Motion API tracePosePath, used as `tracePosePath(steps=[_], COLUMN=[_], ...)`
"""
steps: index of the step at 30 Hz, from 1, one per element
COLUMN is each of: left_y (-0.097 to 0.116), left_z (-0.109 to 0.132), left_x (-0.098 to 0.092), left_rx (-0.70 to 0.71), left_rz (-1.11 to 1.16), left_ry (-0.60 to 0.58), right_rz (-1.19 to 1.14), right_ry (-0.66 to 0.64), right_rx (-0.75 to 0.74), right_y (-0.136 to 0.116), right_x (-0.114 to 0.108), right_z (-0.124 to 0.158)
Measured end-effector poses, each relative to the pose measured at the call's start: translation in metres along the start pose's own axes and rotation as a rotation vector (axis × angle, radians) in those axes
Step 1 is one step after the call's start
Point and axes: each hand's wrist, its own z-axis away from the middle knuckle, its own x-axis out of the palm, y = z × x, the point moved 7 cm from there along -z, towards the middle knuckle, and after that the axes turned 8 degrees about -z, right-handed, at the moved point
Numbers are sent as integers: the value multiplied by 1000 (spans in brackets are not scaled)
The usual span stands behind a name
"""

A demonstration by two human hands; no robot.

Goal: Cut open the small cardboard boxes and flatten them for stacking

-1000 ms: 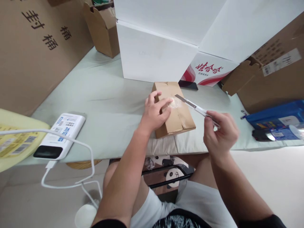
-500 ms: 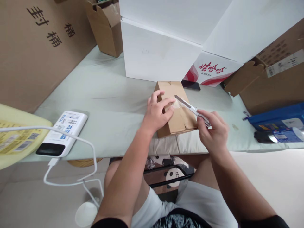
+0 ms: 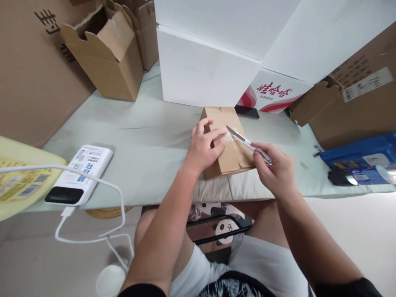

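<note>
A small brown cardboard box point(image 3: 236, 154) lies near the front edge of the table, with clear tape point(image 3: 228, 136) across its top. My left hand point(image 3: 204, 144) grips the box from its left side, fingers bent over the top beside the tape. In my right hand point(image 3: 275, 165) is a utility knife point(image 3: 244, 142), held by its handle between thumb and fingers. Its blade points up and left, the tip at the tape close to my left fingertips. Whether the blade touches the tape I cannot tell.
White cartons point(image 3: 204, 66) stand behind the box, with a dark phone point(image 3: 246, 111) at their foot. An open brown box point(image 3: 123, 78) is at back left. A power bank point(image 3: 82, 173) with a white cable point(image 3: 120, 198) lies left; a bottle point(image 3: 361, 177) lies right.
An open brown box has come into view at back left, in front of the large carton. The knife has shifted slightly left and its angle has changed a little; my left hand stays put.
</note>
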Motion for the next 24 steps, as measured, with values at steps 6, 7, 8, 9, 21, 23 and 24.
tracePosePath(steps=[6,7,8,9,21,23,24], left_y=[0,-1,-1,-1,-2,-4,-5], left_z=[-1,-1,-1,-1,-1,-1,-1], left_x=[0,-1,-1,-1,-1,0,0], left_rx=[-5,-4,-2,0,6,3,0], left_rz=[-5,-3,0,2,25,33,41], left_ry=[6,11,14,16,4,4,8], right_rz=[-38,-38,-39,-43,-131,-160,-163], right_ry=[-46,-55,-64,-71,-147,-126,-78], right_rx=[4,13,20,21,-43,-46,-28], right_y=[-4,-4,-4,-4,-24,-23,-18], right_x=[-3,-6,-7,-9,-27,-38,-45], right_z=[1,2,3,4,20,32,39])
